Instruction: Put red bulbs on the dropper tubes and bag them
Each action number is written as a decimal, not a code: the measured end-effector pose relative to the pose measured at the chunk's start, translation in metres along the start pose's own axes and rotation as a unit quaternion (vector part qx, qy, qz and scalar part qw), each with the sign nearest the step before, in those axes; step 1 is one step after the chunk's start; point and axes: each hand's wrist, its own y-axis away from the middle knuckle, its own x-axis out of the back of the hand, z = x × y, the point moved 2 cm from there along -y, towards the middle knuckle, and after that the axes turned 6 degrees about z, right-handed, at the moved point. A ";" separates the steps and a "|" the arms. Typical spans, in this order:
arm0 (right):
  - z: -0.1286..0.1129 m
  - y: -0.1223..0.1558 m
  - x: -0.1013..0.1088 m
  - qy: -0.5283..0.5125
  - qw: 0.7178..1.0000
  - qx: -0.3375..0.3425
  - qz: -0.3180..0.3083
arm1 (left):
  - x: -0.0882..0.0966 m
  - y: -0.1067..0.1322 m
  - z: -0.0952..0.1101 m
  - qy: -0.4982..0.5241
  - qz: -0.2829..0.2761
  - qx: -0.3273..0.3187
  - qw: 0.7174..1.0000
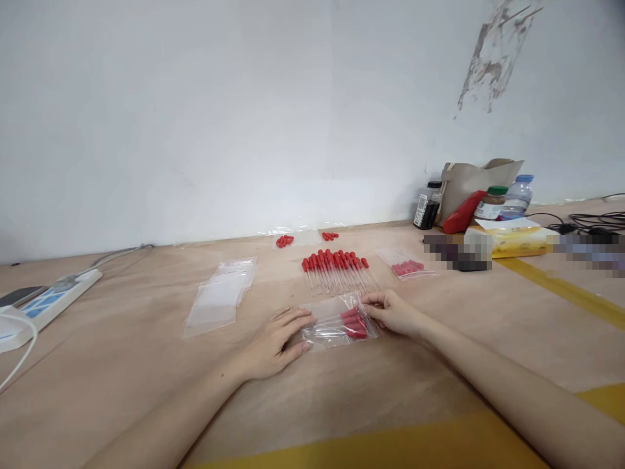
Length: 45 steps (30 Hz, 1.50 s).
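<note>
pale wall (195, 117) fills the upper half of my view, its surface flaking at the upper right. below it i see a brown-topped table (293, 404) running across the frame, with yellow tape (342, 446) along the bottom edge. a white power strip (73, 293) slants in at the left edge; a grey-brown bag (471, 185) stands at the right, against the wall. just below the centre of the frame lies a clear zip bag (326, 332), flat on the table, with red-bulbed droppers inside, bulbs toward the right. left of centre i have a fanned stack of clear bags (219, 296), and just above the zip bag sits a row of loose droppers (336, 267), red ends up the frame. the left hand (273, 342) rests palm down, thumb and fingers spread wide, fingertips at the bag's left end. the right hand (393, 312) pinches the bag's upper right edge, thumb against fingers. right of the row is another filled bag (405, 264). smallest are two little heaps of red bulbs (284, 241) near the wall.
</note>
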 end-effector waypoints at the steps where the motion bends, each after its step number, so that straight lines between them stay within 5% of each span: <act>1: 0.000 -0.001 0.005 0.008 1.000 -0.016 0.007 | 0.000 0.000 0.000 -0.003 0.000 0.000 1.000; 4: 0.000 -0.014 0.030 0.061 0.991 -0.018 0.117 | 0.000 0.000 -0.001 -0.009 -0.005 0.002 1.000; 8: -0.002 -0.044 0.063 0.264 0.928 -0.025 0.262 | 0.000 0.000 -0.001 -0.010 -0.006 0.006 1.000; 11: -0.003 -0.068 0.070 0.339 0.899 -0.060 0.270 | 0.000 0.001 -0.001 -0.006 -0.002 0.005 1.000; 16: -0.007 -0.095 0.060 0.356 0.898 -0.086 0.246 | -0.002 0.002 -0.003 0.002 0.002 -0.002 1.000; 22: -0.015 -0.087 0.065 0.352 0.903 -0.045 0.242 | -0.001 0.001 -0.002 -0.005 -0.005 0.006 1.000; 25: -0.019 -0.062 0.067 0.286 0.922 -0.014 0.260 | 0.001 0.000 0.000 -0.002 -0.001 0.002 1.000; 28: -0.019 -0.034 0.058 0.068 0.959 0.016 0.275 | 0.001 0.000 0.000 0.001 -0.002 0.000 1.000; 31: -0.014 -0.017 0.044 -0.056 0.949 0.022 0.309 | 0.000 0.000 -0.001 0.002 -0.003 0.000 1.000; 37: 0.001 -0.015 0.029 -0.136 0.931 0.025 0.338 | 0.000 0.001 -0.001 -0.006 -0.004 0.002 1.000; 45: 0.005 -0.004 0.005 -0.265 0.933 -0.012 0.242 | 0.000 0.000 0.000 0.004 0.001 0.004 1.000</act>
